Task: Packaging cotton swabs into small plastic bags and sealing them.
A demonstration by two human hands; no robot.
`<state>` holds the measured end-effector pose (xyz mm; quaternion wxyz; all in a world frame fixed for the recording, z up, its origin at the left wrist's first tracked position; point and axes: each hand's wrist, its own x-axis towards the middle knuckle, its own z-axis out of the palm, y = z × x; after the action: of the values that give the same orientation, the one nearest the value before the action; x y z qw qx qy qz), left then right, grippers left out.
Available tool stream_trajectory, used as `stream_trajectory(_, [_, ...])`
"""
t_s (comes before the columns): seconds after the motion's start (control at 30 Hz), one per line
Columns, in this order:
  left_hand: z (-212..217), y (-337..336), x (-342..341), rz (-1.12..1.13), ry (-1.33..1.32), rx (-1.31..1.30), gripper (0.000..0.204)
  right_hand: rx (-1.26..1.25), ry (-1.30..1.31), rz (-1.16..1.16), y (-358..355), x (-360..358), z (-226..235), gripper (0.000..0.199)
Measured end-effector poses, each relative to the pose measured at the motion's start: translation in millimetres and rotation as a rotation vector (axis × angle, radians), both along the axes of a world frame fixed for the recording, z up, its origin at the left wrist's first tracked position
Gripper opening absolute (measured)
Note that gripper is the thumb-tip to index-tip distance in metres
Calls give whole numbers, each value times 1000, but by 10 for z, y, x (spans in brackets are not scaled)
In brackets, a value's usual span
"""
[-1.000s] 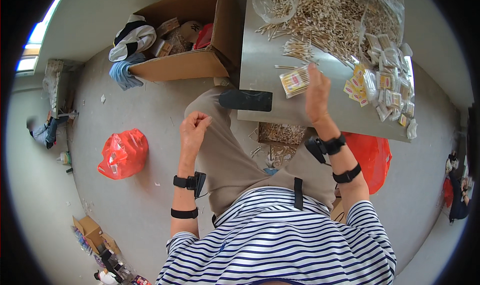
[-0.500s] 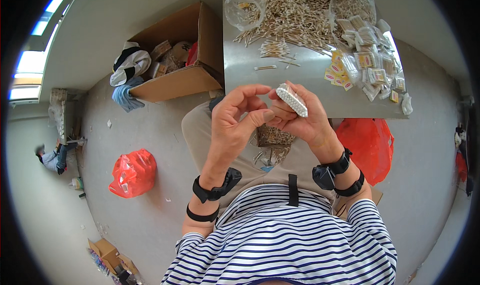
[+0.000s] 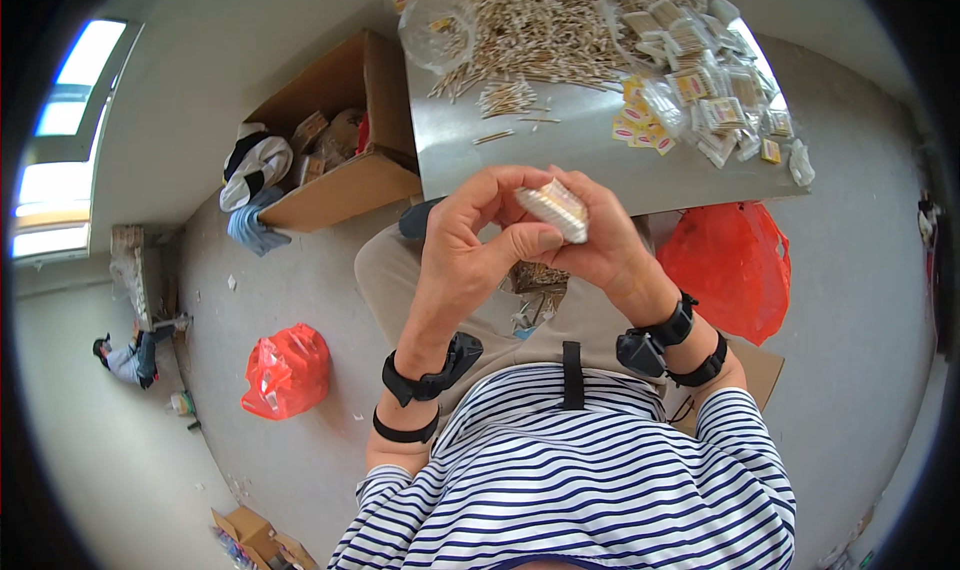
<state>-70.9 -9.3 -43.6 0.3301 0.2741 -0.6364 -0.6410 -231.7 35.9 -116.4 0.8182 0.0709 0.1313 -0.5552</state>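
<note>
One cotton-swab pack [image 3: 556, 210] clamped by left hand [image 3: 468, 232] and right hand [image 3: 608, 242] near the metal table [image 3: 575, 135].
If unsealed, which is unclear, squeezing could spill it.

1. The room is bright, and the light is soft.
2. Much light comes from the windows [image 3: 90, 58] on the left. They are so bright that they look almost plain white.
3. The metal table [image 3: 560, 148] has a white shine, and the red plastic bag [image 3: 287, 373] has little shiny spots.
4. Shadows on the floor [image 3: 300, 290] are pale.
5. The left hand [image 3: 475, 230] and right hand [image 3: 608, 245] look clear, but the pack of cotton swabs [image 3: 556, 211] is a bit blurry.
6. The far-off person [image 3: 125, 361] looks tiny and fuzzy.
7. Straight edges bend near the round rim, and the corners are black.
</note>
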Motion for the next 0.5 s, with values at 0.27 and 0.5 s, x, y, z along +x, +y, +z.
stream_trajectory(0.27, [-302, -54, -90, -9, -143, 156, 31, -38, 507, -183, 161, -475, -225, 38])
stream_trajectory(0.5, [-497, -157, -389, -75, -238, 93, 43, 1, 1170, -426, 204, -1179, -532, 13])
